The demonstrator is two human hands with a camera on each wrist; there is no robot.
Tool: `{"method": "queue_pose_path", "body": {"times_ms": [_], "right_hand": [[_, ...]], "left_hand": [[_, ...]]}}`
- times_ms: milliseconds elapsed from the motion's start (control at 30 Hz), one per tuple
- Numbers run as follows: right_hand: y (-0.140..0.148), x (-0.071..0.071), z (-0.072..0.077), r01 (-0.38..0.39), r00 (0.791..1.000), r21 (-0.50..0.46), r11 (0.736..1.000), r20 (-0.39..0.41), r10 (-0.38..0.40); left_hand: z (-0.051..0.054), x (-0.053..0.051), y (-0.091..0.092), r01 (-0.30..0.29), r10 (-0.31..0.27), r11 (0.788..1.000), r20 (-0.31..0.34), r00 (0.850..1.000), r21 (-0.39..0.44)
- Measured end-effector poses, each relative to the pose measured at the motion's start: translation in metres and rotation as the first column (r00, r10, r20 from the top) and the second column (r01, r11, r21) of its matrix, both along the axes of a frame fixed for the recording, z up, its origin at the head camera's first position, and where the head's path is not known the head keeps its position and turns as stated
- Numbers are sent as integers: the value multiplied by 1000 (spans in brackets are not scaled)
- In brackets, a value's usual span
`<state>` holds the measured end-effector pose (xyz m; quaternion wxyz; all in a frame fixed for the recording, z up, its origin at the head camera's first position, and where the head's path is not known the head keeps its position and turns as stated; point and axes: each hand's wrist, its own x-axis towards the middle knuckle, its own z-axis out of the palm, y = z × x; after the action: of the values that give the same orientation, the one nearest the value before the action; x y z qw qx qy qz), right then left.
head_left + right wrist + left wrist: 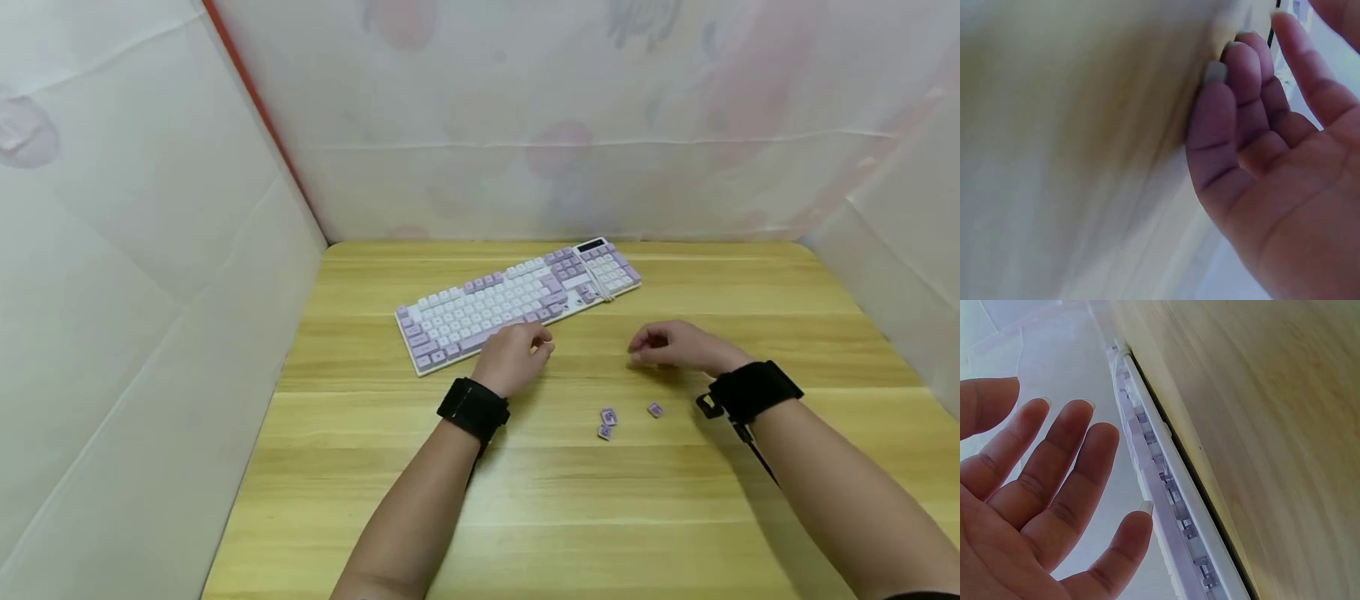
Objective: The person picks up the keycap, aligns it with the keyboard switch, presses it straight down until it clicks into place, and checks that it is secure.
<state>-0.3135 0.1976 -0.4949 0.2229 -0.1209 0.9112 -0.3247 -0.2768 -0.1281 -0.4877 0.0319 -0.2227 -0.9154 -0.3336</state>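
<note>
A white and lilac keyboard (487, 312) lies slantwise on the wooden table. My left hand (513, 358) is at its front edge, fingers loosely bent and holding nothing. In the left wrist view, the spread fingers (1094, 459) are beside the keyboard's side (1175, 478); whether they touch it I cannot tell. My right hand (675, 346) hovers low over the table, right of the keyboard's front edge, with loosely curled fingers and nothing visible in them. Between the forearms lie three loose purple keycaps: two close together, an upper keycap (608, 417) and a lower keycap (604, 432), and a separate keycap (655, 410).
A white cable (597, 279) lies bundled across the keyboard's right part. Pale patterned cloth walls (510, 167) stand behind and at both sides of the table (525, 517). Black straps (474, 408) are round both wrists.
</note>
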Motion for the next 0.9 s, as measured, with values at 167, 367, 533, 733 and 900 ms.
{"method": "queue_pose_path", "body": {"times_ms": [167, 367, 533, 733, 900], "right_hand": [[-10, 24, 3, -155, 988, 34, 987, -17, 156], [-25, 53, 5, -220, 975, 72, 973, -8, 221], [-34, 72, -2, -237, 966, 76, 969, -87, 243], [-44, 86, -7, -204, 967, -40, 978, -163, 195], [-52, 89, -5, 16, 995, -350, 937, -89, -50]], "left_hand": [[2, 0, -9, -32, 32, 999, -6, 999, 2], [4, 1, -15, -49, 48, 999, 8, 999, 14], [4, 1, -10, -34, 34, 999, 14, 999, 16], [2, 2, -2, -2, 2, 1000, 33, 999, 15], [5, 4, 4, 75, -84, 991, 87, 993, 110]]}}
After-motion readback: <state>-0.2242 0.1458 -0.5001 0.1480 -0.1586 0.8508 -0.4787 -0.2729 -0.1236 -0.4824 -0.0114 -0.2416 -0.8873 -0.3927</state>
